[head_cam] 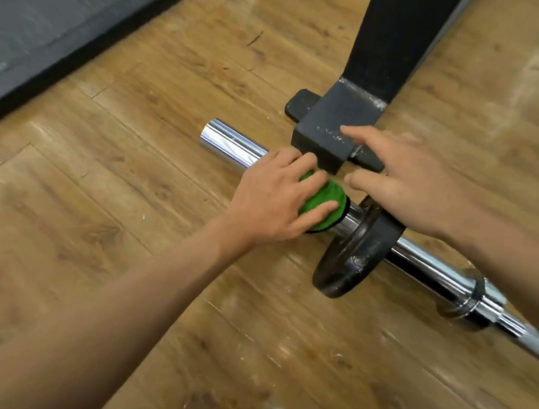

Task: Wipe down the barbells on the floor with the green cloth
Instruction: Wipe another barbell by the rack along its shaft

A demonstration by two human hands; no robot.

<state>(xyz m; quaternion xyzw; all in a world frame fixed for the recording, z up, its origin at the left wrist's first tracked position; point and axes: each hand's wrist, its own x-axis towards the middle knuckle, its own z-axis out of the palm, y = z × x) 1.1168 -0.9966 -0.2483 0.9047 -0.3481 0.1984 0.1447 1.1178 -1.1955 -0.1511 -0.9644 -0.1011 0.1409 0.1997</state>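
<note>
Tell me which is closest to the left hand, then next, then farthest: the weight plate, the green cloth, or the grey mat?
1. green cloth, under the left hand on the bar.
2. weight plate, just right of it.
3. grey mat, far off, upper left.

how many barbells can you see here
1. The barbell lies on the floor, running from beside the rack foot to the lower right edge; others may lie out of frame.

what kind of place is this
Most likely a gym or weight room: a chrome barbell with a black weight plate lies on the wood-look floor, beside the black steel foot of a rack or bench, with a dark mat along the edge.
</note>
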